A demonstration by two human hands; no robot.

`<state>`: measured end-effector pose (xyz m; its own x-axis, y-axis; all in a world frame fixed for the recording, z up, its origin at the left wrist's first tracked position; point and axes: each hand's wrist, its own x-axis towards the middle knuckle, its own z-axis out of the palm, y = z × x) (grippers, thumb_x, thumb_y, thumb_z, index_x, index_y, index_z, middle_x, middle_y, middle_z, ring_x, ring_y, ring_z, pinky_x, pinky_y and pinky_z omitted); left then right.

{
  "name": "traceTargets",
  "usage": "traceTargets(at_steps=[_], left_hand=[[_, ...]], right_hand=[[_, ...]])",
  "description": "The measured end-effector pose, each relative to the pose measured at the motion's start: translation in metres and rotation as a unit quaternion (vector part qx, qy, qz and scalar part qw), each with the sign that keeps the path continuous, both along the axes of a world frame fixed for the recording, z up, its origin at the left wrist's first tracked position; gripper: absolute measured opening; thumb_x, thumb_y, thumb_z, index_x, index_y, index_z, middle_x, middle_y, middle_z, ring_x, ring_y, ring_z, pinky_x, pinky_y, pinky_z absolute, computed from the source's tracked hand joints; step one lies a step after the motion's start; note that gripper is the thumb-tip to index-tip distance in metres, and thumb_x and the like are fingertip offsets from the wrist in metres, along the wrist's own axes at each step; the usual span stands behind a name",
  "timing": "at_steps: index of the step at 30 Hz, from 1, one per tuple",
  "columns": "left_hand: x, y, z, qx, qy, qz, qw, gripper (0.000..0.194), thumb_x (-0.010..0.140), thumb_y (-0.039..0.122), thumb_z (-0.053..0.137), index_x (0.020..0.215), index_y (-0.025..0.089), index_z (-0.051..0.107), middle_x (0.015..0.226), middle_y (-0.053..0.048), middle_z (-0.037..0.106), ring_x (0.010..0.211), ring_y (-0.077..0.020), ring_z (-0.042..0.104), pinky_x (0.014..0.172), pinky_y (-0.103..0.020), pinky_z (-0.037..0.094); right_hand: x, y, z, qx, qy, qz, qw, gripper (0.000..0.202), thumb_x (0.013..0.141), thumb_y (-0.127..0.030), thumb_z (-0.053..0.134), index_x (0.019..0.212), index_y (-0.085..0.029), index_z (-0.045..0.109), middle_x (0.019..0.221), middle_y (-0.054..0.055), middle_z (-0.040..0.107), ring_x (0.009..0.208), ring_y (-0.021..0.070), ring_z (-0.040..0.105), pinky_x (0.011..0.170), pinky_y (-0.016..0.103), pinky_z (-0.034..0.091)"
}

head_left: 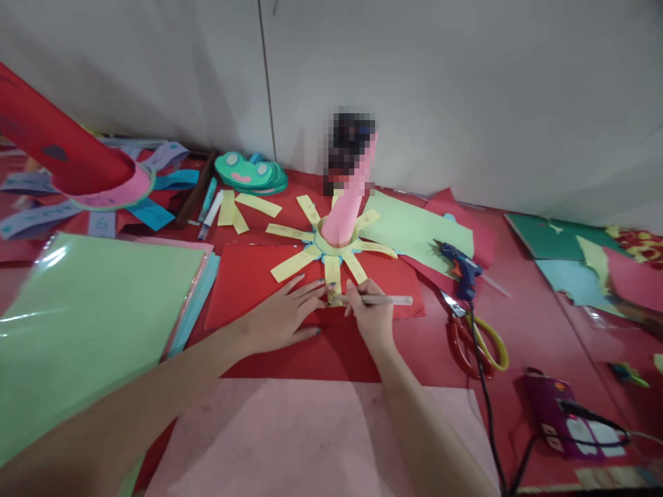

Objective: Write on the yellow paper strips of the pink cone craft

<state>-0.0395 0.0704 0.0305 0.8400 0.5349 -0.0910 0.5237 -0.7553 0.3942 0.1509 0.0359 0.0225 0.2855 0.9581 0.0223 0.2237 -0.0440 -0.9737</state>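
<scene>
A pink paper cone [348,207] stands in a ring with pale yellow paper strips [295,264] spread out around it, over a red sheet [248,276]. My left hand [282,314] lies flat with its fingers spread, fingertips at the near yellow strip [333,273]. In my right hand [373,314] is a light-coloured pen [396,300], pinched between the fingers, its tip at the end of that same strip. Small marks show on several strips.
Scissors [474,338] and a glue gun [463,269] with a black cable lie right. Green sheets [103,310] are at left, below a red paper tube [67,138] with strips. Green frog shapes [251,174] and a marker [210,217] lie behind. A pink sheet [311,435] is nearest.
</scene>
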Motion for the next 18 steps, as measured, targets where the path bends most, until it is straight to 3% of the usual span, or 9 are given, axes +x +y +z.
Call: traceTargets(at_steps=[18], left_hand=[[0.0001,0.0001,0.0008,-0.003,-0.005,0.0,1.0,0.039,0.097,0.045,0.04,0.121,0.019,0.054,0.15,-0.005,0.038,0.143,-0.018,0.023,0.118,-0.038,0.008]], right_hand=[[0.0002,0.0005,-0.0004,0.001,-0.001,-0.002,1.0,0.039,0.083,-0.045,0.057,0.056,-0.023,0.039,0.039,-0.006,0.049,0.04,0.0107,0.05,0.047,0.022,0.042]])
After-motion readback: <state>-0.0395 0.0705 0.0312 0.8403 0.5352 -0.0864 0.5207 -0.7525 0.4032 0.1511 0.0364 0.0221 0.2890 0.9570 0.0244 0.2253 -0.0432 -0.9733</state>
